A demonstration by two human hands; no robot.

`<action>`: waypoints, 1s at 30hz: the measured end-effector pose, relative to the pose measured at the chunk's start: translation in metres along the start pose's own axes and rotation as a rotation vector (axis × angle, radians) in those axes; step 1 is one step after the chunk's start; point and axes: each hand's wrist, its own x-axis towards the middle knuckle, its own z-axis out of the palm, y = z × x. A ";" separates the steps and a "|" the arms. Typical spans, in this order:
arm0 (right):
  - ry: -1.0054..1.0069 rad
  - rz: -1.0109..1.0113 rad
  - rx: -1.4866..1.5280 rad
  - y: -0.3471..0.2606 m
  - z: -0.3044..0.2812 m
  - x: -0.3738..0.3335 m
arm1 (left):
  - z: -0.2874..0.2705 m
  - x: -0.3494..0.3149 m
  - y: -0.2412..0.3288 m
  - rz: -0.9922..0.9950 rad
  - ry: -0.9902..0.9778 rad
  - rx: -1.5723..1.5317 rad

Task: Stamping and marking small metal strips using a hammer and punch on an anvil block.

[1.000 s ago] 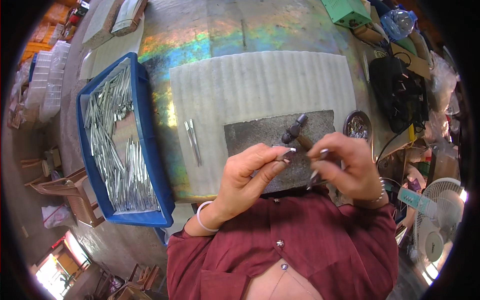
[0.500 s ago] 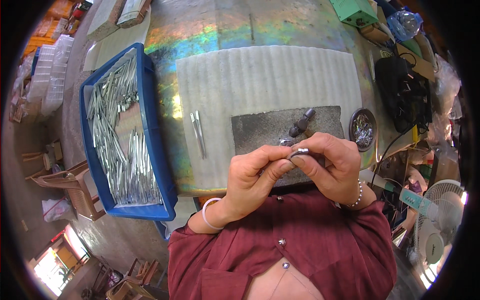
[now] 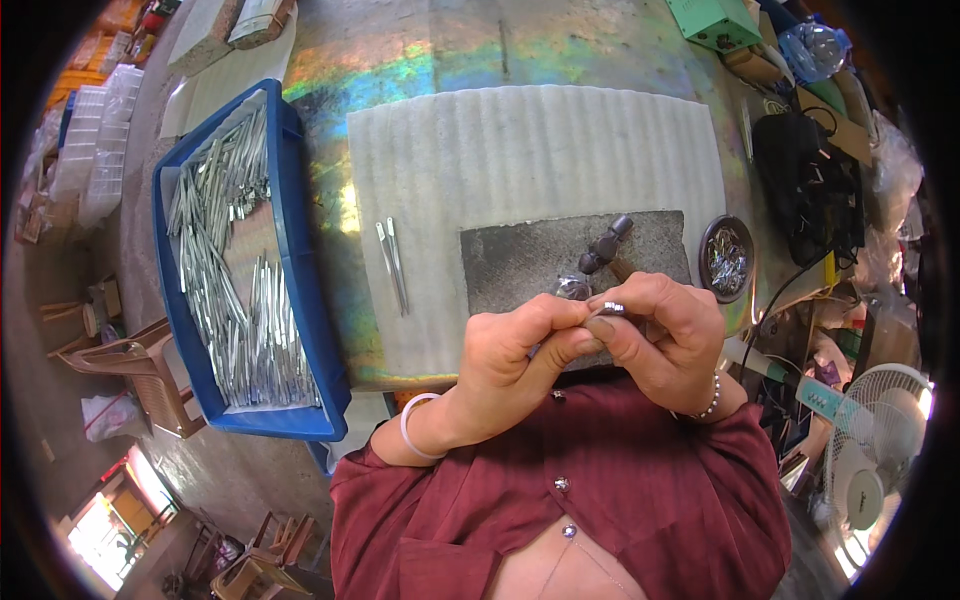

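Observation:
Close in front of my chest both hands meet at the fingertips. Between the thumb and forefinger of my right hand (image 3: 668, 322) is a small shiny silver metal piece (image 3: 613, 308) with a ridged or engraved face. My left hand (image 3: 517, 355) is closed in a pinch right beside it. What lies under those left fingertips is covered, so I cannot tell if they grip the same piece. Just beyond the fingers a hammer (image 3: 606, 243) with a dark metal head rests on a grey rough slab (image 3: 520, 258). A small round shiny object (image 3: 572, 287) sits near the hammer.
A blue tray (image 3: 287, 180) of many thin silver metal strips (image 3: 285, 345) stands on the left. Two more strips (image 3: 393, 265) lie on the white foam sheet (image 3: 540, 150). At right are a round dark dish (image 3: 727, 285) of shiny bits, a black bag (image 3: 805, 190) and a fan (image 3: 880, 440).
My hands have shifted slightly right, still together. The metal piece has turned a little, and the dark curved edge seen beneath it earlier is now mostly covered by my thumbs.

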 end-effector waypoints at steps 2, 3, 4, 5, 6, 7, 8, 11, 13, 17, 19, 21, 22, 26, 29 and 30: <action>0.031 0.025 0.141 0.007 0.003 -0.005 | 0.000 0.001 0.001 -0.021 -0.016 -0.005; 0.029 0.032 0.142 0.009 0.003 -0.005 | -0.001 0.004 0.002 -0.039 -0.060 0.020; 0.016 0.074 0.167 0.012 0.002 -0.005 | -0.001 0.006 0.001 -0.058 -0.104 0.045; 0.002 0.113 0.192 0.012 0.002 -0.006 | -0.002 0.005 0.000 -0.064 -0.101 0.043; -0.003 0.118 0.195 0.011 0.001 -0.006 | -0.002 0.004 -0.002 -0.127 -0.131 -0.033; -0.029 0.323 0.387 0.009 -0.001 -0.003 | -0.003 0.003 -0.003 -0.191 -0.159 -0.111; -0.056 0.534 0.581 0.007 -0.003 -0.002 | -0.002 0.002 -0.003 -0.204 -0.153 -0.114; -0.034 0.535 0.657 0.018 -0.002 0.007 | 0.000 0.004 -0.003 -0.393 -0.117 -0.373; -0.029 0.549 0.705 0.025 0.001 0.008 | -0.010 0.009 -0.003 -0.468 -0.199 -0.327; -0.054 0.694 0.775 0.026 0.002 0.014 | -0.015 0.020 0.006 -0.581 -0.285 -0.338; -0.058 0.714 0.814 0.031 0.003 0.013 | -0.014 0.021 0.005 -0.607 -0.276 -0.376; -0.055 0.738 0.853 0.033 0.003 0.011 | -0.014 0.023 0.008 -0.634 -0.295 -0.385; -0.050 0.737 0.855 0.034 0.002 0.010 | -0.013 0.024 0.010 -0.659 -0.312 -0.396; -0.060 0.768 0.917 0.035 0.002 0.004 | -0.009 0.020 0.006 -0.655 -0.309 -0.425; -0.040 0.745 0.883 0.030 0.002 -0.002 | -0.005 0.016 0.007 -0.645 -0.332 -0.395; -0.030 0.728 0.852 0.029 0.001 -0.004 | -0.004 0.015 0.009 -0.635 -0.333 -0.364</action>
